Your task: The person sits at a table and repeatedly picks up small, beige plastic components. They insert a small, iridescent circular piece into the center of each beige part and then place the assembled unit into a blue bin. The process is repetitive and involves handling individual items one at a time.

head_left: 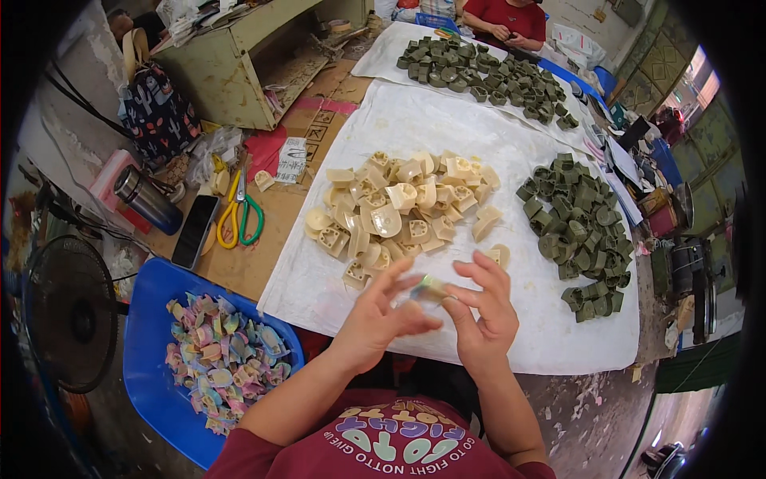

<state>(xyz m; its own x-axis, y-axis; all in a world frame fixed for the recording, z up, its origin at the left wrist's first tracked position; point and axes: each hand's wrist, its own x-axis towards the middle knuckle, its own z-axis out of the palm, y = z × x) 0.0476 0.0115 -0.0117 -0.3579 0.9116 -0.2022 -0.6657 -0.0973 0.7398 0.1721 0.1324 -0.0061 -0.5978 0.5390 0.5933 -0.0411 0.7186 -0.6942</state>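
Note:
In front of my chest, over the near edge of the white cloth [558, 351], both hands are raised. My right hand [488, 315] pinches a small, shiny, yellow-green piece [432, 289] between thumb and fingers; motion blur hides its exact kind. Close to its left side, my left hand [387, 315] has thumb and fingers apart, slightly blurred, and seems to hold nothing. Just beyond the hands lies a heap of cream-coloured, hollow moulded pieces [384, 219], some rounded and glossy on top. One cream piece [499, 255] rests right behind my right fingers.
A blue basin [148, 351] at lower left holds many pastel multicoloured scraps [219, 351]. Dark green moulded pieces [570, 223] lie at right, with another heap [487, 76] farther back, near a seated co-worker [507, 24]. Scissors [231, 219], a phone [195, 231] and a flask [148, 199] are left.

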